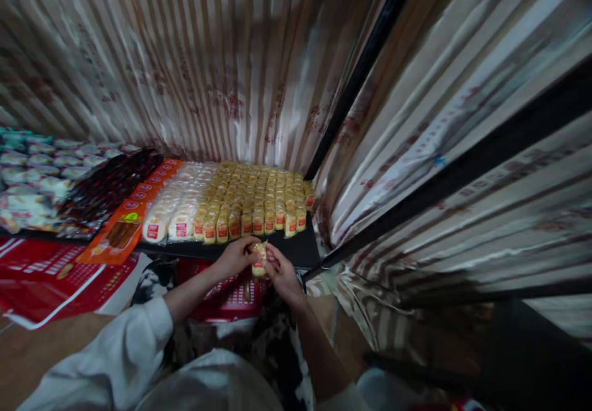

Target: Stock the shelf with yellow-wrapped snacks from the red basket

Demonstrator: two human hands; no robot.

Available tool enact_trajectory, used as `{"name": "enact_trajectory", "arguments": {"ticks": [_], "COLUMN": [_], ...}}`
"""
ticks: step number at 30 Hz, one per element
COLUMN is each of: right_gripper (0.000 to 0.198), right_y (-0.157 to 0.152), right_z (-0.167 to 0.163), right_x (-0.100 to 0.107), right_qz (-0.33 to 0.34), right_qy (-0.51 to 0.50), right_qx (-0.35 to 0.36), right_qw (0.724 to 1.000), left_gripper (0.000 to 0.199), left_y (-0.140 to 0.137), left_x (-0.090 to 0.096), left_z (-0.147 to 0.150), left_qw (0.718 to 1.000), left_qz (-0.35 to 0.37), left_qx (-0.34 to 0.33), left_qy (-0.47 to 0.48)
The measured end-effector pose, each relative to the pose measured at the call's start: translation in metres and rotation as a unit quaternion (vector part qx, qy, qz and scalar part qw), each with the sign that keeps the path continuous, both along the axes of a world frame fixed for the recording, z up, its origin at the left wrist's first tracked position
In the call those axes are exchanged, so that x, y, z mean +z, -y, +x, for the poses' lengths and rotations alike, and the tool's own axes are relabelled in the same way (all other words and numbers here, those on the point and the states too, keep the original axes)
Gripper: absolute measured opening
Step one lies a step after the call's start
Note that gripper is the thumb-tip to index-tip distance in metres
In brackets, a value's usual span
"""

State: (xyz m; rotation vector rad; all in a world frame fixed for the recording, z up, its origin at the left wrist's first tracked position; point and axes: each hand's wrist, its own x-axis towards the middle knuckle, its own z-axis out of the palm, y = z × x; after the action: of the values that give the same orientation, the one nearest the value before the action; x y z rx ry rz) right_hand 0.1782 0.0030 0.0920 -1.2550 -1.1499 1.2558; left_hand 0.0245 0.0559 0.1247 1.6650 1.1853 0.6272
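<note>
Between my two hands is a small yellow wrapped snack pack (259, 261) with a red label, held upright just off the shelf's front edge. My left hand (238, 257) pinches it from the left, and my right hand (283, 274) grips its right side and top. Just beyond my fingers, rows of matching yellow snack packs (254, 201) stand close together on the black shelf (303, 247). Below my hands sits a red plastic basket (231, 300), with a small yellowish item inside that I cannot make out.
Left of the yellow rows lie white round wrapped packs (180, 226), an orange snack bag (123, 235), dark shiny packets (106, 192) and white packets (37, 170). A red crate (50, 281) sits at lower left. Striped curtains (222, 59) and black poles (361, 71) enclose the shelf.
</note>
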Motion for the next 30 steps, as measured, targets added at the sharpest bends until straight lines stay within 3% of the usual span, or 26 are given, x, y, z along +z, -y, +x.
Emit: {"name": "enact_trajectory", "arguments": {"ticks": [2, 4, 9, 12, 16, 22, 30], "right_gripper": [0.051, 0.050, 0.059, 0.062, 0.064, 0.062, 0.061], "right_y": [-0.003, -0.008, -0.035, -0.055, -0.073, -0.076, -0.074], "right_z": [0.008, 0.017, 0.043, 0.054, 0.059, 0.055, 0.051], "right_x": [0.001, 0.001, -0.005, -0.015, -0.030, -0.044, -0.042], "right_qz": [0.019, 0.055, 0.105, 0.089, 0.074, 0.089, 0.090], "right_qy": [0.014, 0.065, 0.270, 0.325, 0.339, 0.377, 0.405], "right_qx": [-0.020, -0.077, -0.227, -0.250, -0.252, -0.253, -0.267], "right_qw": [1.000, 0.993, 0.930, 0.908, 0.903, 0.886, 0.870], "left_gripper": [0.037, 0.036, 0.033, 0.033, 0.031, 0.029, 0.027], "left_y": [-0.012, -0.025, -0.062, -0.082, -0.107, -0.131, -0.146], "left_x": [0.003, 0.007, 0.031, 0.053, 0.070, 0.067, 0.053], "left_z": [0.010, 0.022, 0.062, 0.091, 0.128, 0.170, 0.196], "left_qw": [1.000, 1.000, 0.995, 0.989, 0.984, 0.976, 0.965], "left_qz": [0.003, 0.017, 0.081, 0.114, 0.151, 0.199, 0.204], "left_qx": [-0.020, 0.001, 0.046, 0.064, 0.061, 0.008, -0.072], "left_qy": [0.011, 0.006, -0.036, -0.064, -0.070, -0.083, -0.147]}}
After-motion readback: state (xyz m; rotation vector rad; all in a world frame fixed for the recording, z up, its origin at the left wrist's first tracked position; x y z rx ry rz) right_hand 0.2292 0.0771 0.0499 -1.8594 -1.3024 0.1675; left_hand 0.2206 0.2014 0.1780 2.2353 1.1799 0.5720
